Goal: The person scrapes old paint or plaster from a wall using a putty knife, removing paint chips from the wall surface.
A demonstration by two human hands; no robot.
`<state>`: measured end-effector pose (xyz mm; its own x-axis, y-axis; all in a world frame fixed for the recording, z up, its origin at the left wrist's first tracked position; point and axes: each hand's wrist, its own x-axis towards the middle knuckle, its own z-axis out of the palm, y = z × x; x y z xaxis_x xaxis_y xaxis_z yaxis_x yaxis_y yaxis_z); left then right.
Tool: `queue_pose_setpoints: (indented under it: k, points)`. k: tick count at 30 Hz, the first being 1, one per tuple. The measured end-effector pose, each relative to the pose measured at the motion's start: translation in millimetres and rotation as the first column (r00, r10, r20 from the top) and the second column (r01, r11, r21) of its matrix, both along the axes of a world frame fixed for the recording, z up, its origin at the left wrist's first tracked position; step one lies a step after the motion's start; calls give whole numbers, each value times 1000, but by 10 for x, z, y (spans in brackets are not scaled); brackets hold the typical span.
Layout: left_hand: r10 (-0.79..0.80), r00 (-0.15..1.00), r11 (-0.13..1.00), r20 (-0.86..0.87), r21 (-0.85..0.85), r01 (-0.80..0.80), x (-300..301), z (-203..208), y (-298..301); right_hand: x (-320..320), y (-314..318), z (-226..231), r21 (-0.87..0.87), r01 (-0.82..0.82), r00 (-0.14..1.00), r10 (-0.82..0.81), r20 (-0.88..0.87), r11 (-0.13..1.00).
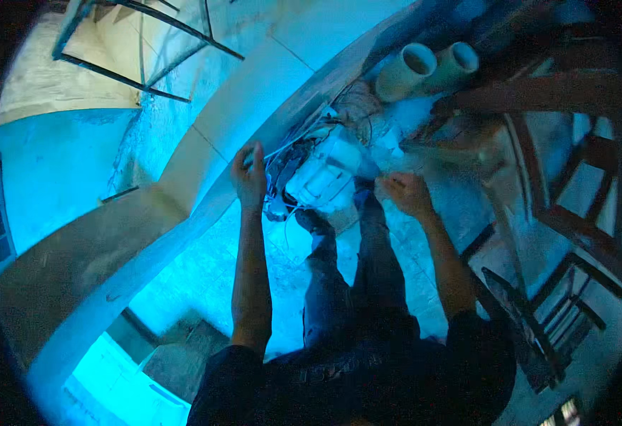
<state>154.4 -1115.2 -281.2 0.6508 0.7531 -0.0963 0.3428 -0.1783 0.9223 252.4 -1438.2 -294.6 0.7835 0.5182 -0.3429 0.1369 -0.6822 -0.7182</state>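
My left hand [249, 174] is raised over the floor at the left of a cluttered heap. Its thumb and fingers are apart, and I make out nothing between them. A thin pale strip [286, 145] runs from beside this hand toward the heap; whether they touch is unclear. My right hand [407, 193] hovers at the heap's right side, fingers curled in; what they hold, if anything, is too small or hidden to tell. Between both hands lies a pale, bulky plastic-looking container [325, 174] with a thin cord [289, 221] hanging near its lower edge.
Two pale cylindrical pipes [417, 60] stand beyond the heap. Dark wooden frames [588, 241] crowd the right side. A low wall ledge [218, 121] curves along the left, with a metal frame [147, 46] above it. My feet stand close to the heap.
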Motion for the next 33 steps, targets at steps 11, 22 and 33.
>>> queue_pose_setpoints:
  k: [11,22,33]
  points:
    - [-115,961,380,-252,882,277,1827,-1132,283,1069,972,-2404,333,31,995,1,-95,942]
    - [-119,965,465,-233,846,261,1863,-1111,178,1079,1480,-3290,519,-92,932,-110,344,850]
    - [-120,960,421,-252,863,279,1832,-1060,208,1061,1717,-3205,702,-55,941,-199,275,710]
